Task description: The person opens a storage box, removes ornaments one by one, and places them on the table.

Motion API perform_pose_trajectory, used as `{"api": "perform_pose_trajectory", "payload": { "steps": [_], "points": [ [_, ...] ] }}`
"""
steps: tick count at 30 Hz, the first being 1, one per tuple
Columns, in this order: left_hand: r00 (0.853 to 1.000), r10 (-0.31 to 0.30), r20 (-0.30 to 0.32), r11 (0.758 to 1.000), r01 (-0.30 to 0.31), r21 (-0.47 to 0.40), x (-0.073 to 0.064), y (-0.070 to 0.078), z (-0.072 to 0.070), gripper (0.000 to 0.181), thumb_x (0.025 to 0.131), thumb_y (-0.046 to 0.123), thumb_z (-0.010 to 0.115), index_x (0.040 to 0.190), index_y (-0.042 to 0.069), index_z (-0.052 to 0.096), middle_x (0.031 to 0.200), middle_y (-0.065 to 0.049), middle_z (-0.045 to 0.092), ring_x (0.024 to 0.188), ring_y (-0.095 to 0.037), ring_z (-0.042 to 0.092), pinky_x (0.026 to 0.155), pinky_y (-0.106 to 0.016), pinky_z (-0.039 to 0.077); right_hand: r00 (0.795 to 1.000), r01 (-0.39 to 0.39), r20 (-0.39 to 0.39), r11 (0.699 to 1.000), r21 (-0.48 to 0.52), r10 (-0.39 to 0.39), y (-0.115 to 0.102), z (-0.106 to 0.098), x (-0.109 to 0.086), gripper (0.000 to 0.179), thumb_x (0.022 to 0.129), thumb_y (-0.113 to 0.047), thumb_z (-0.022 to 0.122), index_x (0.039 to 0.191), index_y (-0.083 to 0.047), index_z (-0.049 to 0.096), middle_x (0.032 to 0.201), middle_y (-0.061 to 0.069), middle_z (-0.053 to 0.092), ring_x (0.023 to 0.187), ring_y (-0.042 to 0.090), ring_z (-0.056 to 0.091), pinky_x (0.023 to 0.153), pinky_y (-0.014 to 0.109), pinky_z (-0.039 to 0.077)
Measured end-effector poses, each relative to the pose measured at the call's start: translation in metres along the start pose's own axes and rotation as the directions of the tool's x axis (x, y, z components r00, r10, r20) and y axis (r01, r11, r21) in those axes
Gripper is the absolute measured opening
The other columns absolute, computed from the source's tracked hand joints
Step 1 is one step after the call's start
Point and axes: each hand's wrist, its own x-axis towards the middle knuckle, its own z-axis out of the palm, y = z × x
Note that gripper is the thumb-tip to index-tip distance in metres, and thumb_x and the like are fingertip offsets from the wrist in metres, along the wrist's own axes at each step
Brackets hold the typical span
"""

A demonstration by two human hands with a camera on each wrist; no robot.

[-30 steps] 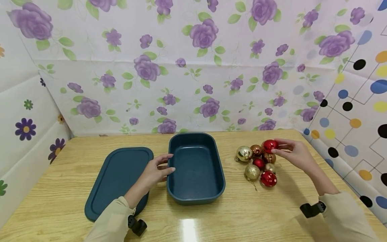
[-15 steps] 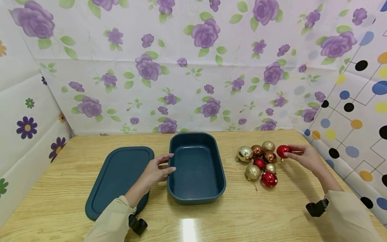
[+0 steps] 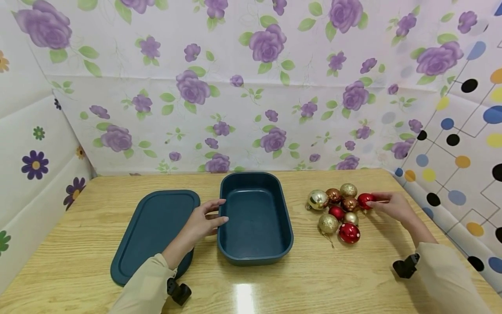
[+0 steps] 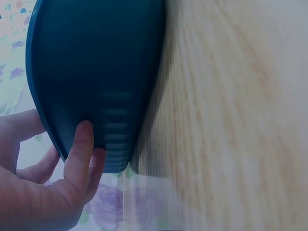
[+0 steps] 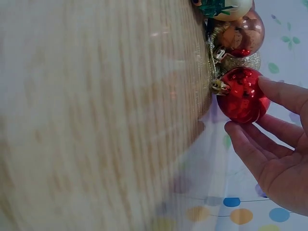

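Note:
My left hand (image 3: pixel 200 222) holds the left wall of a dark teal rectangular container (image 3: pixel 255 259). In the left wrist view some of its fingers (image 4: pixel 79 154) lie against the container's outer side, while others go behind the rim. My right hand (image 3: pixel 394 207) pinches a shiny red Christmas ball (image 3: pixel 365 200) between thumb and fingers, low at the right edge of a cluster of balls. Its metal cap points toward the table in the right wrist view, and a copper ball (image 5: pixel 243 33) is close beside it.
Several gold, copper and red balls, among them a glittery gold ball (image 3: pixel 327 223) and a spotted red ball (image 3: pixel 349 233), lie right of the container. A flat teal lid (image 3: pixel 153 235) lies under my left forearm. Floral sheeting (image 3: pixel 266 87) stands behind the wooden table (image 3: pixel 306 283).
My right hand has carried the red ball from over the back of the cluster out to the right, then slightly down and left beside the copper ball. My left hand has stayed put.

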Motion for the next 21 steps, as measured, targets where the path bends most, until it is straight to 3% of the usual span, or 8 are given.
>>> {"api": "perform_pose_trajectory", "payload": {
  "steps": [2,9,16,21],
  "points": [
    [1.0,0.001,0.002,1.0,-0.001,-0.001,0.0001,-0.0001,0.0001,0.053,0.086,0.012,0.063,0.136,0.011,0.044,0.136,-0.018,0.039,0.115,-0.034,0.048,0.079,-0.038,0.052,1.0,-0.001,0.006,1.0,0.007,0.001,0.0021,0.0001,0.0006,0.065,0.086,-0.035,0.062,0.127,0.013,0.044,0.117,0.031,0.053,0.088,0.015,0.059,0.069,0.028,0.052],
    [1.0,-0.001,-0.002,1.0,0.001,0.007,0.0008,0.0006,0.0011,0.052,0.087,0.011,0.063,0.135,0.012,0.044,0.136,-0.018,0.039,0.114,-0.033,0.048,0.079,-0.038,0.052,1.0,-0.01,0.025,1.0,0.029,0.009,0.0018,0.0004,-0.0001,0.066,0.087,-0.035,0.061,0.129,0.013,0.043,0.117,0.032,0.053,0.089,0.019,0.06,0.07,0.029,0.052],
    [1.0,0.004,0.01,1.0,-0.004,0.001,0.0009,0.0019,0.003,0.052,0.087,0.01,0.062,0.136,0.011,0.043,0.135,-0.019,0.039,0.117,-0.035,0.046,0.08,-0.039,0.051,1.0,-0.01,0.007,1.0,-0.014,0.01,-0.0002,-0.0008,0.0002,0.065,0.086,-0.036,0.062,0.127,0.012,0.045,0.115,0.032,0.054,0.085,0.01,0.055,0.067,0.028,0.049],
    [1.0,0.004,0.009,1.0,-0.004,0.012,0.001,0.0029,0.0039,0.051,0.087,0.009,0.061,0.135,0.011,0.043,0.135,-0.019,0.039,0.116,-0.035,0.047,0.079,-0.039,0.051,1.0,-0.008,0.013,1.0,-0.014,0.008,0.0,-0.0017,-0.0016,0.066,0.087,-0.036,0.061,0.129,0.011,0.043,0.116,0.032,0.053,0.092,0.025,0.06,0.07,0.031,0.051]
  ]
}}
